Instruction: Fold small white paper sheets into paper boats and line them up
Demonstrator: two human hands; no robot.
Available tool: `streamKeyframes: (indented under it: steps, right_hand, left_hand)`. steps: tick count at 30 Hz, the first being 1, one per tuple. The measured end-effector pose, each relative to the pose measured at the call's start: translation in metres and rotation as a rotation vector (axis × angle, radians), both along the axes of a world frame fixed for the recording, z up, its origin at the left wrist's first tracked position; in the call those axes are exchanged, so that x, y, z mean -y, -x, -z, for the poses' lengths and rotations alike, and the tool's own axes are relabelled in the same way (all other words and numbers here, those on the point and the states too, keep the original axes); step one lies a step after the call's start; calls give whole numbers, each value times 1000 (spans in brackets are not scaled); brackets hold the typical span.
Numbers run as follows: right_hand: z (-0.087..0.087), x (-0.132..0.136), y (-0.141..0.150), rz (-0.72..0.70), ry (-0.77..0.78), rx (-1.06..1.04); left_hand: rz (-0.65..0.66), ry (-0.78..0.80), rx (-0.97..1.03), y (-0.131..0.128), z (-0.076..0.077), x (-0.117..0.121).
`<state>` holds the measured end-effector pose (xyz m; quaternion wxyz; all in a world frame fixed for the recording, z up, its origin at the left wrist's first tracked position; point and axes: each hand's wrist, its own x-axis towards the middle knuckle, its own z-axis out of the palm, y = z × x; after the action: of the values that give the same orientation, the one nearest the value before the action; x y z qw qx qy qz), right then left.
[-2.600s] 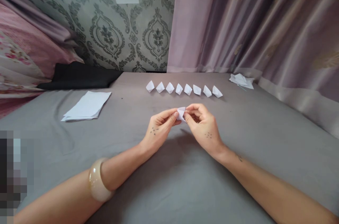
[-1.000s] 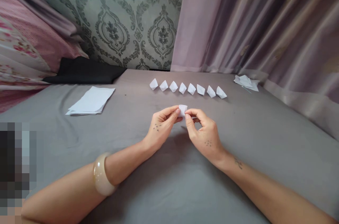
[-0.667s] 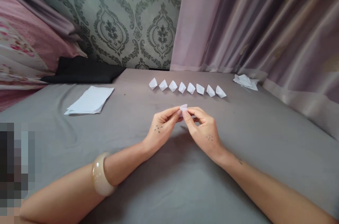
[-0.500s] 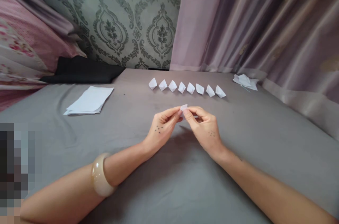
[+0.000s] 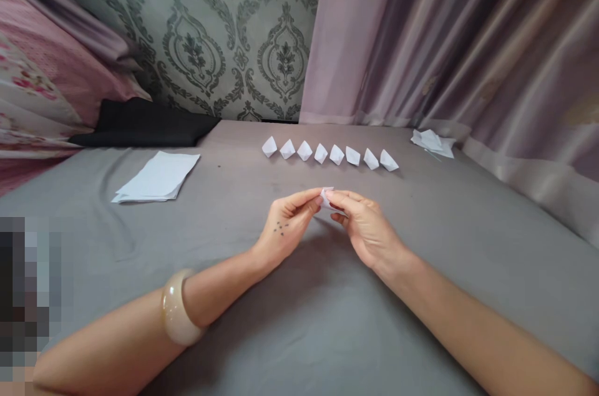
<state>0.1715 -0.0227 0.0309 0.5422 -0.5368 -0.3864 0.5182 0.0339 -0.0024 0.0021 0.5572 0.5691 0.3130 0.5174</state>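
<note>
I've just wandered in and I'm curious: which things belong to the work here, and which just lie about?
Seemingly part of it:
small paper, in left hand and right hand
eight folded papers
probably sheet stack

Seemingly lying about:
black cloth
perhaps paper pile, far right

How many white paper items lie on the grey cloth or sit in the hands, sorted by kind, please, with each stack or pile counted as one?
Folded papers in the row: 8
Held paper, in the left hand and right hand: 1
Stack: 1
Pile: 1
Total: 11
</note>
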Motion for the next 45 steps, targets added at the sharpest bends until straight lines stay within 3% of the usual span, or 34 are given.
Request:
streamKeyframes:
  steps: [7, 21, 32, 45]
  right_hand:
    - [-7, 0, -2, -51, 86, -154]
    - [-13, -2, -7, -114, 223, -271]
    - [-20, -6, -9, -130, 352, -310]
    - [-25, -6, -16, -248, 372, -318]
  left_hand:
    - [6, -11, -12, 1, -3, 1]
    - [13, 4, 11, 0, -6, 2]
    - [5, -38, -19, 0, -5, 4]
    - [62, -73, -4, 2, -10, 5]
